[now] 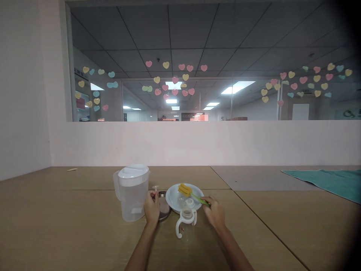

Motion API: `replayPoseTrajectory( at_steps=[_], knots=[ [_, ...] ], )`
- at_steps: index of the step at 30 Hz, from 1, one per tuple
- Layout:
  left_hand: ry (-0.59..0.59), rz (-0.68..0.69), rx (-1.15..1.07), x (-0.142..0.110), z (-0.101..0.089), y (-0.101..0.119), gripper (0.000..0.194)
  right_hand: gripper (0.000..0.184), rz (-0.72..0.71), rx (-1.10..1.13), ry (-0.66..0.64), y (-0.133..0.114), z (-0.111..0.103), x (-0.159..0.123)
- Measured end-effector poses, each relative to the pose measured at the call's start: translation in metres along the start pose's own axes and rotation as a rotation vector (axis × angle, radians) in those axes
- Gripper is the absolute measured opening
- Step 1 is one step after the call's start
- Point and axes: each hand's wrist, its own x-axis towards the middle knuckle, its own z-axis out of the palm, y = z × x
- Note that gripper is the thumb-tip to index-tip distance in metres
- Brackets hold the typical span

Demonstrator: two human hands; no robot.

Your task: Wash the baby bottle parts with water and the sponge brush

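My right hand (214,212) is closed around the green handle of a sponge brush (185,189), whose yellow head is over the white bowl (170,203). A white ring-shaped piece (190,203) and a clear rounded piece lie in the bowl. In front of it stands a clear bottle (187,232), upright and uncapped, with white curved handles (178,229) at its neck. My left hand (152,209) pinches a small clear piece (155,188) that sticks up above the fingers; its exact kind is hard to make out. Beside that hand is a metal-rimmed container (164,207), partly hidden.
A lidded translucent pitcher (134,199) stands to the left, close to my left hand. At the far right lies a teal cloth (329,182). A seam runs across the brown table (84,226). Behind it rise a wall and a window with heart stickers.
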Motion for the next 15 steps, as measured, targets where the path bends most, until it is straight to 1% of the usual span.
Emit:
replayPoseTrajectory(
  at_steps=[5, 6, 9, 11, 15],
  knots=[
    [-0.122, 0.068, 0.165, 0.0, 0.004, -0.014, 0.008, 0.037, 0.065, -0.072, 0.032, 0.001, -0.002, 0.0],
    [-0.145, 0.081, 0.198, -0.001, 0.005, -0.015, 0.008, 0.037, 0.07, -0.078, 0.034, 0.001, -0.002, 0.0],
    [-0.197, 0.115, 0.293, -0.005, 0.006, -0.015, 0.015, 0.038, 0.068, -0.082, 0.039, 0.001, -0.002, 0.001],
    [-0.223, 0.149, 0.348, -0.007, 0.005, -0.013, 0.015, 0.038, 0.074, -0.086, 0.041, 0.002, -0.002, 0.001],
    [-0.26, 0.26, 0.404, -0.013, 0.002, 0.0, 0.02, 0.037, 0.08, -0.166, 0.027, 0.002, -0.001, -0.001]
  ],
)
